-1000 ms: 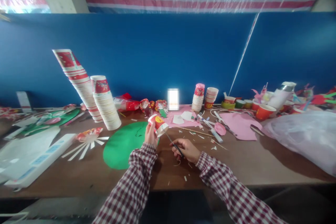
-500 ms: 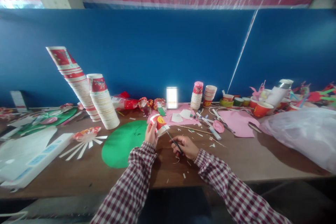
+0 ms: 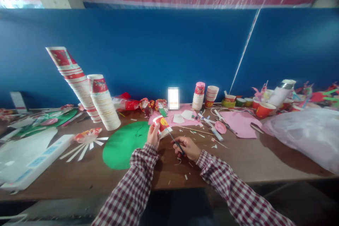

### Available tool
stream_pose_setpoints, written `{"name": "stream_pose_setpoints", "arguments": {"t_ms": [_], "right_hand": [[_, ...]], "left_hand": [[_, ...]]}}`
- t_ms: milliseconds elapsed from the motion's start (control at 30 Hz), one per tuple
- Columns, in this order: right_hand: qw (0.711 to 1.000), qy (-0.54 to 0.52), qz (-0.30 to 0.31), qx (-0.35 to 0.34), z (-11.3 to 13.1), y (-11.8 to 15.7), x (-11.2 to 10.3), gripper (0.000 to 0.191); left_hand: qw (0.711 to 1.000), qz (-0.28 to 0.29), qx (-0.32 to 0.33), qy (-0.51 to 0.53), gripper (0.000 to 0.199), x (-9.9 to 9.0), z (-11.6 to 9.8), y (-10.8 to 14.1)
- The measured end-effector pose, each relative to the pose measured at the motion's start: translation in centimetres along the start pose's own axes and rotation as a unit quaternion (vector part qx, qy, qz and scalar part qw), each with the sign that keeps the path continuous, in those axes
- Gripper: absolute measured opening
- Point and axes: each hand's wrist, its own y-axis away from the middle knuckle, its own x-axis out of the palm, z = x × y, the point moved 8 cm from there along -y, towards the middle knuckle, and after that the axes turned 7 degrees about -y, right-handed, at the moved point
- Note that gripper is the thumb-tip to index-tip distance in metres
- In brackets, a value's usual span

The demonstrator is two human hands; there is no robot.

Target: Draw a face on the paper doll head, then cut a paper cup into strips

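My left hand [image 3: 153, 135] is closed on a red and white paper cup [image 3: 163, 123] with a yellow mark, held tilted above the table. My right hand [image 3: 187, 148] grips a pair of scissors [image 3: 176, 141], whose dark blades point up and left. The blade tips meet the lower right part of the cup; whether they are parted I cannot tell. Left of my left hand lies a round sheet of green paper [image 3: 119, 148]. Small white paper scraps [image 3: 185, 176] are strewn on the table below the scissors.
Tall paper cup stacks [image 3: 106, 113] stand at left, near a cut cup with splayed strips [image 3: 82, 146]. Pink paper [image 3: 239, 123], a glue bottle [image 3: 217, 134] and a thin stick [image 3: 196, 130] lie beyond my hands. A plastic bag [image 3: 304, 134] bulges at right.
The cup has turned slightly in my left hand, and its yellow mark sits a little further right and higher. My right hand with the scissors has hardly moved.
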Motion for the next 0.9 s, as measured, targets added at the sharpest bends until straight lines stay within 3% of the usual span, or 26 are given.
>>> {"name": "stream_pose_setpoints", "arguments": {"t_ms": [900], "right_hand": [[1.000,0.013,0.006,-0.008,-0.01,-0.13,-0.12,0.039]], "left_hand": [[1.000,0.004,-0.001,0.004,0.040,0.13,0.08,-0.04]]}}
